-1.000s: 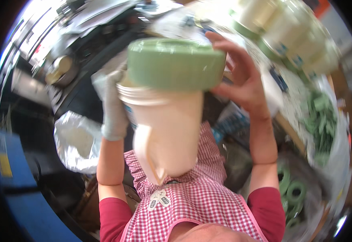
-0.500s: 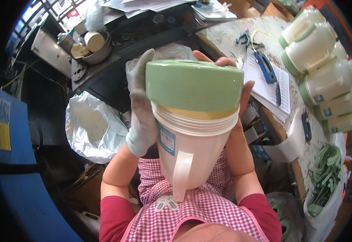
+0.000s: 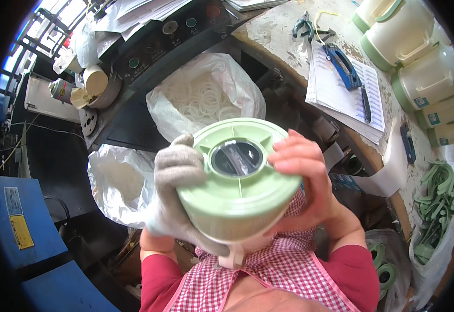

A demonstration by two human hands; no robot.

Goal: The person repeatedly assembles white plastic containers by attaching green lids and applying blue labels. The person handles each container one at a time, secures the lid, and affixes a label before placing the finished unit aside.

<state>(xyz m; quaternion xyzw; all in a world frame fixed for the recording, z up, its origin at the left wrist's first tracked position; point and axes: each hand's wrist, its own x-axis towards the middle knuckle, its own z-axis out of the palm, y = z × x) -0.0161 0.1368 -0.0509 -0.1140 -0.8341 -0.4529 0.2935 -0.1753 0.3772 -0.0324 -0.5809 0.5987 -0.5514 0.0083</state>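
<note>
Both hands are wrapped around a cream jug with a green lid, held up close to the chest with the lid's round window facing the camera. The gloved left hand clamps the lid's left side, thumb over the rim. The bare right hand grips the right edge, fingers curled on top. A bag of white rings sits behind.

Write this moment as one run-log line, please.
left hand: gloved, grips green lid | right hand: bare, on lid rim | jug body: mostly hidden
</note>
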